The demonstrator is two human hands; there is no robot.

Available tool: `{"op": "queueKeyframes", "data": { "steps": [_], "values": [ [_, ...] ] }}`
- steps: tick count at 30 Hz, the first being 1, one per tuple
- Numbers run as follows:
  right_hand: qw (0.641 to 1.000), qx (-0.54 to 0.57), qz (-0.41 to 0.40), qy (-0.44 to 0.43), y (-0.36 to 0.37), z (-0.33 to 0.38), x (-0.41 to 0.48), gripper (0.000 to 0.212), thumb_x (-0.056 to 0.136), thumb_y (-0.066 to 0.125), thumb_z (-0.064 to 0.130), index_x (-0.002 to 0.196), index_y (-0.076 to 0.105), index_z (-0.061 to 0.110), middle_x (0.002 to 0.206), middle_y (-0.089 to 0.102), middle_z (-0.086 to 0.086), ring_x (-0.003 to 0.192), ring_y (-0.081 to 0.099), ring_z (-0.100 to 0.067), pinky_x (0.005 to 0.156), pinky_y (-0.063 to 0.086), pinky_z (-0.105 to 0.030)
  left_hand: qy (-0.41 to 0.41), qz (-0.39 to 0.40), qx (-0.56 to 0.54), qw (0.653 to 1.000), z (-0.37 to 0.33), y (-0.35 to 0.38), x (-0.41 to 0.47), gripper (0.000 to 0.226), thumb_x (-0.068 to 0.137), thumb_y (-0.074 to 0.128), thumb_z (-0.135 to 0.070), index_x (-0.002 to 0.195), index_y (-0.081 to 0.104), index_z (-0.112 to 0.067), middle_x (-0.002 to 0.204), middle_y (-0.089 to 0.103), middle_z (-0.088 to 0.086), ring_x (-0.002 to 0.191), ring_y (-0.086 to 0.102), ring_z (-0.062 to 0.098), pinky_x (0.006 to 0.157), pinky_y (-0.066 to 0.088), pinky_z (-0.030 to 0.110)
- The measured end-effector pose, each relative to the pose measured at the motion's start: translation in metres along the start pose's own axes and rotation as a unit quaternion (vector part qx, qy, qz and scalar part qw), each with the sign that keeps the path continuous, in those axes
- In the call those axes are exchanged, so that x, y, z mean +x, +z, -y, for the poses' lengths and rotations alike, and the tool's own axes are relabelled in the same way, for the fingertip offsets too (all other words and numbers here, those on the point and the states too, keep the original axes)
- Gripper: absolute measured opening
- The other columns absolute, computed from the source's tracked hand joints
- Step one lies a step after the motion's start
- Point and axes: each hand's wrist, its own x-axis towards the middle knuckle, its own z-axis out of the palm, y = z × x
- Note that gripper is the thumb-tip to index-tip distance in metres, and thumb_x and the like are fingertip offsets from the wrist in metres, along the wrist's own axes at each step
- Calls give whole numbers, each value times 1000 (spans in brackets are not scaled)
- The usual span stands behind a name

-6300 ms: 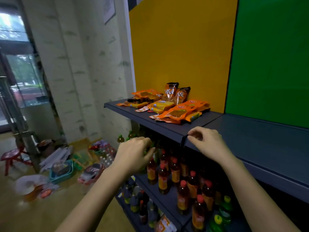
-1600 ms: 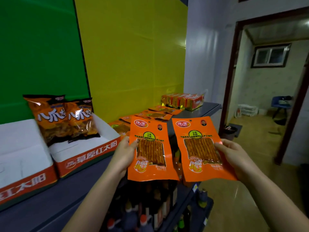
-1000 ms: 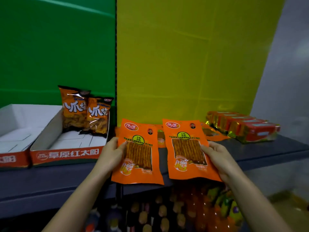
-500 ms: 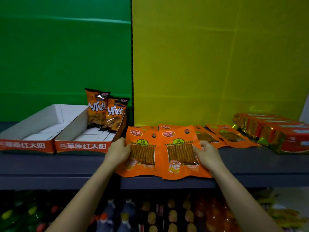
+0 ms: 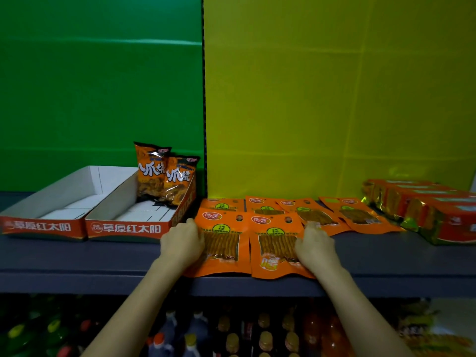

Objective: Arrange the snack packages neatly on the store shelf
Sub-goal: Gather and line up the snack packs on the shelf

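Task status, judged partial: two orange snack packets laid flat, side by side, at the front edge of the dark grey shelf (image 5: 77, 256). Left hand (image 5: 181, 244) pressed on the left packet (image 5: 224, 238); right hand (image 5: 315, 247) pressed on the right packet (image 5: 277, 247); hands apart, palms down, fingers spread rather than clamped. Front edges slightly overhanging the shelf lip, right packet sitting a little lower than left; squaring likely outstanding. Behind, a back row of matching packets (image 5: 260, 206) partly overlapped, with two further packets (image 5: 358, 215) fanned askew toward the right; straightening probably still required. Far right: red-and-gold wrapped boxes (image 5: 425, 204) in a row. Left: two open display cartons (image 5: 126, 222), nearly empty, nearer one holding two upright chip bags (image 5: 164, 176). Backing: green panel (image 5: 103, 86) left, yellow panel (image 5: 334, 86) right. Lower shelf: bottles (image 5: 231, 338), dim. Lighting low.
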Motion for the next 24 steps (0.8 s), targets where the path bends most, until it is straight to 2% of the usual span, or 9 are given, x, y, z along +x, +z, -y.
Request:
{"op": "queueKeyframes", "data": {
  "steps": [3,6,8,10,12,14,16,24],
  "values": [
    [999,-42,-6,-13,-4,1,-5,32,95,40,15,125,44,1,123,56,-16,112,54,-35,80,46,-37,10,-8,38,999,0,-2,-4,30,97,37,-33,111,50,-9,116,58,10,104,59,27,74,42,34],
    [990,-113,-54,-62,-10,1,-6,32,95,40,20,123,50,6,127,55,-11,115,53,-28,90,44,-38,30,-56,69,996,-4,-7,-8,28,95,43,-28,111,52,-8,117,54,10,104,57,26,74,44,32],
    [984,-94,-90,-120,-16,6,-7,30,95,41,20,122,54,11,124,58,-6,114,53,-23,94,42,-36,71,-113,83,988,-7,-16,-12,19,84,62,-23,95,61,-8,99,61,9,89,61,26,65,48,33],
    [978,-30,-85,-187,-21,17,-12,29,96,43,21,120,57,15,123,60,-1,115,54,-19,95,41,-33,123,-168,85,974,-5,-20,-14,18,67,77,-20,75,64,-10,75,63,7,66,61,25,52,47,30],
    [967,17,-59,-248,-25,36,-21,27,96,45,24,118,59,20,121,61,4,115,53,-15,94,40,-28,156,-206,77,963,4,-26,-16,13,72,69,-25,72,65,-13,69,64,3,63,60,23,52,46,29],
    [951,51,-32,-304,-23,57,-31,23,94,48,27,114,60,24,117,62,8,111,55,-11,94,42,-27,161,-211,92,960,18,-38,-22,23,79,49,-33,72,63,-16,69,63,0,63,60,21,52,45,30],
    [935,76,-8,-346,-16,79,-40,22,93,50,27,112,61,24,114,63,7,108,56,-10,95,44,-29,147,-210,115,960,37,-47,-27,30,78,40,-36,70,61,-17,67,62,1,61,60,22,51,43,29],
    [881,99,65,-459,35,185,-84,23,90,52,30,112,59,24,112,63,6,106,58,-15,89,47,-32,37,-170,172,970,150,-72,-71,28,74,40,-39,67,60,-20,66,62,-2,63,62,23,51,43,28]
  ]
}}
